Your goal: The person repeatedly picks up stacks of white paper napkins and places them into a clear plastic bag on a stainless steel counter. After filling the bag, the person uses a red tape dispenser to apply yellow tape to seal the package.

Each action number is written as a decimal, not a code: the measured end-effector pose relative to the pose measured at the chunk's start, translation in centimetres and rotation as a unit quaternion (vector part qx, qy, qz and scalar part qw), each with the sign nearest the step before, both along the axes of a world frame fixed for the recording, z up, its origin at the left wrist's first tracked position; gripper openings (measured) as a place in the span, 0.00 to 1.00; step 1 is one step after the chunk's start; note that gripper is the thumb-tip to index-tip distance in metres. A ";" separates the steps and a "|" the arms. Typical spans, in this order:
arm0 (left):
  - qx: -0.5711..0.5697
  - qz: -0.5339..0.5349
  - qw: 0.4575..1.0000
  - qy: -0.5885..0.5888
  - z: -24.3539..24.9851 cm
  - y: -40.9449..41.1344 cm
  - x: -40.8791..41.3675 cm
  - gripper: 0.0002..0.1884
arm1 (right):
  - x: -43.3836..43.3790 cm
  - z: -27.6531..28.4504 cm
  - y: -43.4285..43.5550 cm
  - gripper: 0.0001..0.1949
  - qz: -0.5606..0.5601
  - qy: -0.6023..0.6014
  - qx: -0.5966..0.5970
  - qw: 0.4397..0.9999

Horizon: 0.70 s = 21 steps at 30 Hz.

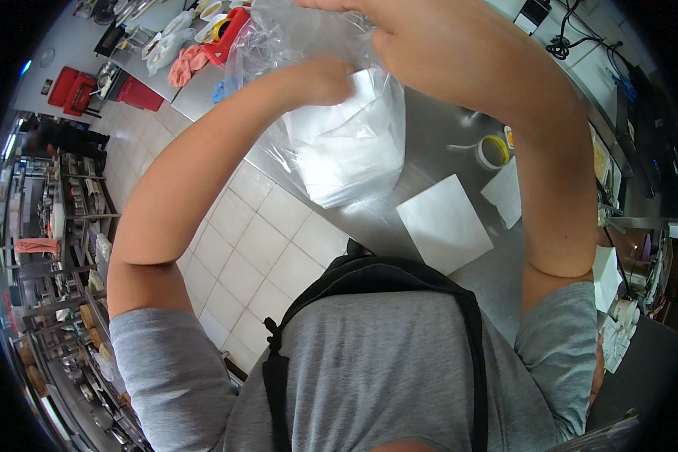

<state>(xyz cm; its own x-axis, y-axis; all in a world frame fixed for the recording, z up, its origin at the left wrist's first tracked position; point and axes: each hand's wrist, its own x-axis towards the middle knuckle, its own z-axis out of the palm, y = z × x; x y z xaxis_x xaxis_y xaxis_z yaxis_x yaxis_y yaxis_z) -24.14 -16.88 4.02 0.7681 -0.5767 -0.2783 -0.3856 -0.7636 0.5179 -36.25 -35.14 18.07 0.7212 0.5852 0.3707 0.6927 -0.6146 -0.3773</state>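
Note:
A clear plastic bag (pixel 373 169) stands on the steel table in front of me with white sheets of paper (pixel 327 121) inside it. My left hand (pixel 329 82) is at the upper part of the bag, over the sheets. Its fingers are turned away, so their grip is hidden. Above it, my right hand (pixel 367 20) reaches across the top of the bag and is partly cut off by the upper picture edge. Whether it holds the plastic cannot be seen.
On the steel table (pixel 429 141) lie a white sheet (pixel 445 223), another sheet (pixel 504 192) and a tape roll (pixel 492 151). A pink cloth (pixel 187 66) and a red tape dispenser (pixel 226 37) sit further left. Shelves (pixel 62 271) line the left; a person (pixel 68 140) stands beyond.

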 end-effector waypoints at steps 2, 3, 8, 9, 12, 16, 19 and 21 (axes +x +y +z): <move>0.055 0.012 0.997 0.061 0.1 -0.7 0.1 0.21 | 1.0 -1.4 0.0 0.22 -0.010 -0.029 0.011 0.999; 0.098 0.014 0.991 0.086 0.1 -0.9 0.7 0.22 | 1.6 -2.3 -0.1 0.22 -0.003 -0.054 0.019 0.998; 0.145 -0.076 0.986 -0.001 -0.2 1.1 2.5 0.23 | 1.3 -2.5 0.0 0.23 -0.035 -0.168 -0.012 0.985; 0.150 -0.097 0.982 -0.064 1.2 1.2 1.3 0.21 | 1.2 -2.3 0.4 0.23 -0.058 -0.204 -0.017 0.977; 0.072 -0.069 0.952 -0.290 5.1 3.7 -3.4 0.19 | 1.7 -2.2 2.8 0.25 -0.062 -0.302 0.014 0.951; -0.103 0.051 0.903 -0.415 8.1 7.4 -6.1 0.23 | -1.1 -4.9 6.6 0.14 0.041 -0.134 0.017 0.990; -0.241 0.102 0.829 -0.493 5.5 8.0 -4.5 0.21 | 1.7 -9.3 8.2 0.15 -0.022 -0.017 -0.212 0.977; -0.229 0.165 0.854 -0.436 2.3 9.2 -2.8 0.17 | 2.7 -10.9 9.1 0.20 -0.033 0.018 -0.226 0.973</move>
<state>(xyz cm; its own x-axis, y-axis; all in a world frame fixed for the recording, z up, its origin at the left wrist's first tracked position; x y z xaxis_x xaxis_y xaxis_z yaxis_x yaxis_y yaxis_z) -26.95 -7.64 6.29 0.7104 -0.1826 0.6797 -0.5798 -0.6994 0.4180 -33.57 -26.01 7.17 0.7706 0.6344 0.0604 0.6373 -0.7663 -0.0817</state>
